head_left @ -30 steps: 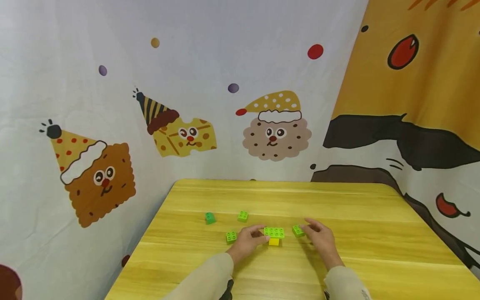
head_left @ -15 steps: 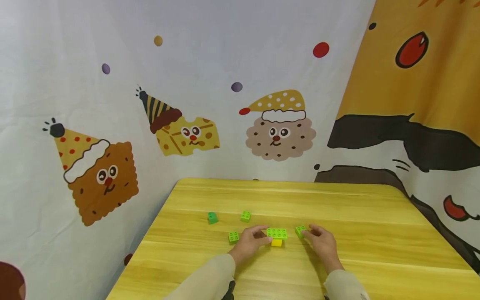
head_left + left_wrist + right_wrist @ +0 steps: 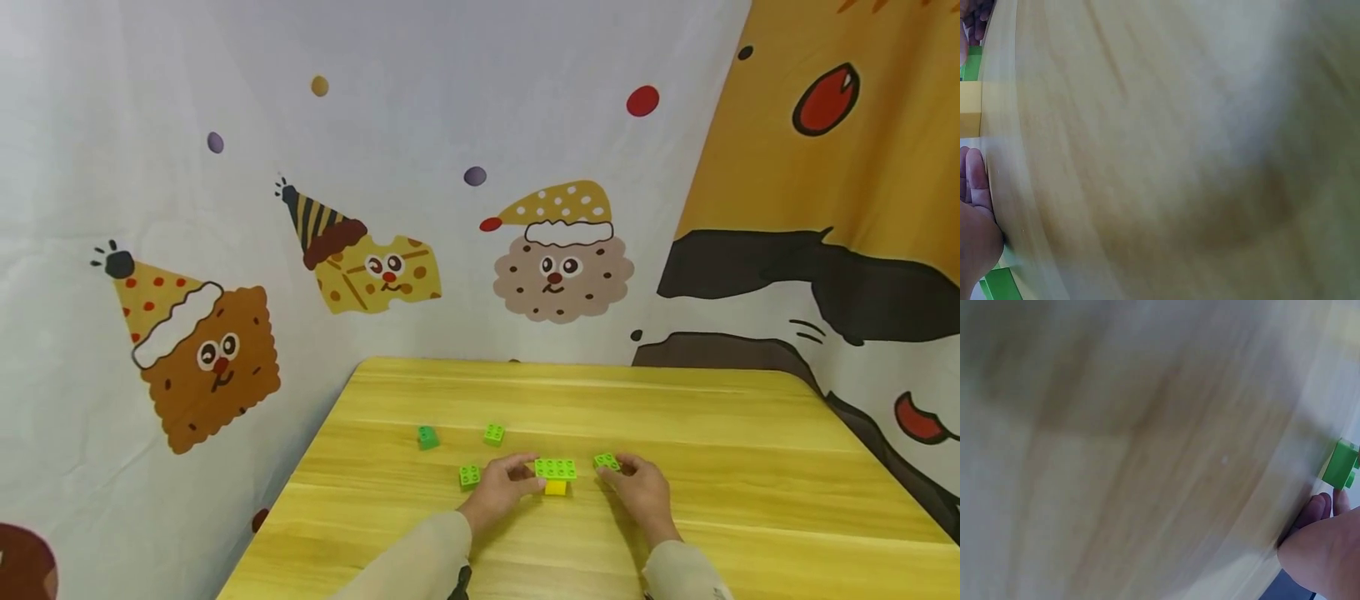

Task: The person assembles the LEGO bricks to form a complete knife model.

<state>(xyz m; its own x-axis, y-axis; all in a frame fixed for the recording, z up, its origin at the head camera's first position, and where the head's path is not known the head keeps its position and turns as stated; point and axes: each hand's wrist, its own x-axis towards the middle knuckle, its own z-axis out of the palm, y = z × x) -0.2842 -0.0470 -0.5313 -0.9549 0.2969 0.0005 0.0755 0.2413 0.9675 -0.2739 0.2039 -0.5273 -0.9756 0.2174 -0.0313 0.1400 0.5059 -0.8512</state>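
Note:
Left of centre on the table, my left hand (image 3: 501,488) holds the left end of a long lime-green building brick (image 3: 555,469), thumb at the front corner and fingers behind. That brick sits on a yellow brick (image 3: 556,487), whose sides also show in the left wrist view. To the right, my right hand (image 3: 643,493) pinches a small lime-green brick (image 3: 606,461) between thumb and fingers. Its studs point up in the head view. In the right wrist view the same small brick (image 3: 1340,464) shows at the fingertips.
Behind the left hand lie a small lime brick (image 3: 469,476), another lime brick (image 3: 494,434) and a darker green brick (image 3: 427,437). The wooden table (image 3: 720,417) reaches back to a wall cloth (image 3: 420,108) printed with cartoon snacks.
The right hand's thumb has come round the small lime brick, which has turned slightly. The left hand keeps its place at the long brick. The head view has shifted a little.

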